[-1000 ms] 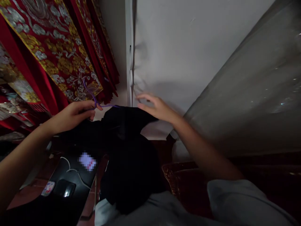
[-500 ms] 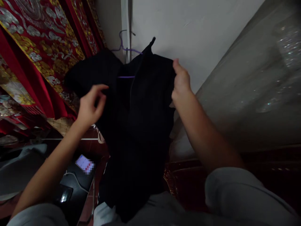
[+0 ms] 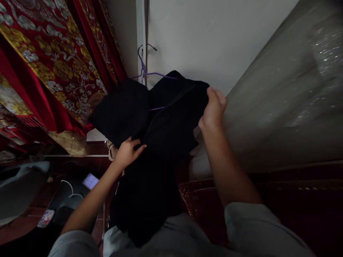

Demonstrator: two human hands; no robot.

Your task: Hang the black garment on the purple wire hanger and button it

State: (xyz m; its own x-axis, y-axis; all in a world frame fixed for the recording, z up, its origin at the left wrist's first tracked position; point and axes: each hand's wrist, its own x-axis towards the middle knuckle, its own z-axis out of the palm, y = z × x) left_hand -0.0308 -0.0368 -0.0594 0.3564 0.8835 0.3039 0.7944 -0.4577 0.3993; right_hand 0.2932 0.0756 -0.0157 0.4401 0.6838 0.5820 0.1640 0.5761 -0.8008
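A black garment (image 3: 171, 132) hangs from a purple hanger (image 3: 143, 69), whose hook sits by a pale vertical strip at the wall. Its collar area gapes, and part of the hanger's lower bar shows inside. My right hand (image 3: 213, 109) is closed on the garment's right shoulder edge and holds it out to the side. At the lower end of the front opening, my left hand (image 3: 129, 152) has its fingers and thumb closed on the dark cloth. The garment's lower part drops toward my lap, its folds too dark to make out.
Red embroidered drapery (image 3: 61, 53) hangs at the left. A lit phone (image 3: 90, 181) and a white cable (image 3: 71, 189) lie on a dark surface at lower left. Clear plastic sheeting (image 3: 281, 100) covers the right side, above a dark red padded piece (image 3: 203, 200).
My left hand has moved down and right from the garment's left side to its front opening. My right hand, still holding the shoulder, sits lower and further right; the collar lies flatter.
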